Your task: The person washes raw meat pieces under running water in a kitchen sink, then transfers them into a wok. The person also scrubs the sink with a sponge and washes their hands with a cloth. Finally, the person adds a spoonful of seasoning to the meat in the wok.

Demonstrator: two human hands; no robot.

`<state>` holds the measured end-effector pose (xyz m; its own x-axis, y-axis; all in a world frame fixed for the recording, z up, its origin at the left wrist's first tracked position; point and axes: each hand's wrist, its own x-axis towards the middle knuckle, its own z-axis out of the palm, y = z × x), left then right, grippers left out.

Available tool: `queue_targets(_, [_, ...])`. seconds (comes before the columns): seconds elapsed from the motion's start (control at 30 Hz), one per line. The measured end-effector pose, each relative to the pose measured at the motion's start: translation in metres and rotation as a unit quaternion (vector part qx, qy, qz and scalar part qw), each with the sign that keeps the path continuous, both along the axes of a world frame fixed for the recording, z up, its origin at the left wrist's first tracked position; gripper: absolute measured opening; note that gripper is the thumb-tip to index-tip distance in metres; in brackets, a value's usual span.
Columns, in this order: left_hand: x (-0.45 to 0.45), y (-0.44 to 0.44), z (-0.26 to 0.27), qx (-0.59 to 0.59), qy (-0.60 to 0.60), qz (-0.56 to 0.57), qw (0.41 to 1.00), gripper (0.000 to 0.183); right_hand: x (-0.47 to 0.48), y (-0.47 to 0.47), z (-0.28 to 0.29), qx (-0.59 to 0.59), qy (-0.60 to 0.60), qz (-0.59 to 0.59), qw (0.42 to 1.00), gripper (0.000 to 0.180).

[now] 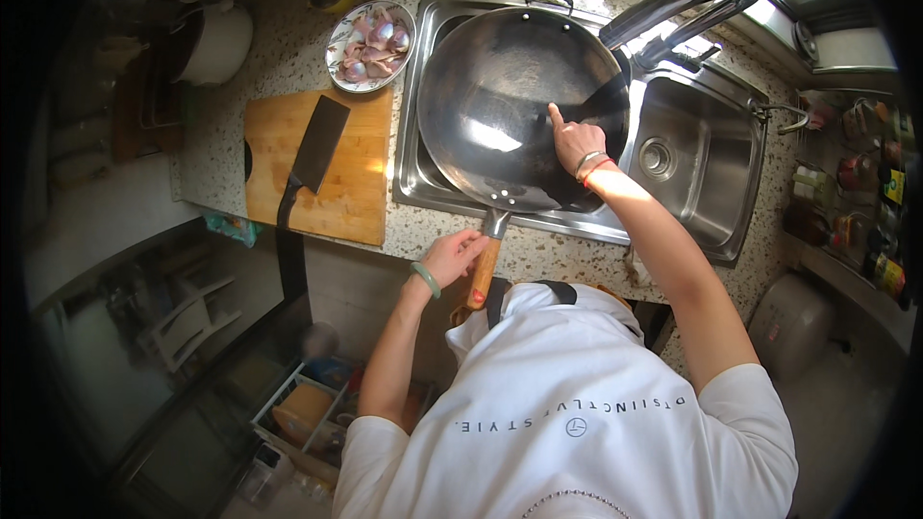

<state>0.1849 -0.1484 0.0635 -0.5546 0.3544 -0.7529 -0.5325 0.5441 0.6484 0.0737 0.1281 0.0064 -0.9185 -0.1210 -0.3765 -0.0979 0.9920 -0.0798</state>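
Note:
A dark metal wok (497, 79) lies across the left basin of a stainless steel sink (405, 184), its wooden handle (484, 275) reaching over the counter's front edge. My left hand (451, 257), with a green bangle at the wrist, has its fingers loosely on the upper part of that handle. Over the right side of the wok's inside is my right hand (579, 144), index finger stretched out and the other fingers curled, holding nothing. Whether that fingertip touches the metal I cannot tell. Sunlight glares on the wok's lower inner wall.
Left of the sink, a cleaver (319, 148) lies on a wooden cutting board (368, 213). Behind it stands a patterned bowl (333, 66) of raw meat pieces (375, 47). A chrome faucet (678, 3) arches beside the wok; bottles (890, 267) stand far right.

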Motion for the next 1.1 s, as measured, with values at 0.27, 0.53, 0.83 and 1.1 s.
queue_targets(0.27, [-0.015, 0.006, -0.002, 0.004, -0.032, 0.024, 0.999, 0.03, 0.005, -0.012, -0.017, 0.085, -0.089, 0.07, 0.99, 0.051])
queue_targets(0.53, [-0.028, -0.001, 0.001, -0.007, -0.019, -0.009, 1.0, 0.03, 0.02, 0.013, 0.017, 0.065, -0.113, 0.14, 0.982, 0.027])
queue_targets(0.83, [-0.142, -0.012, -0.02, 0.23, 0.082, 0.477, 0.844, 0.036, -0.015, 0.058, 0.057, -0.462, -0.052, -0.383, 0.798, 0.034])
queue_targets(1.1, [-0.174, 0.105, -0.008, 0.351, 0.006, 0.398, 0.848, 0.041, -0.036, 0.115, 0.061, -0.516, 0.243, -0.521, 0.635, 0.04])
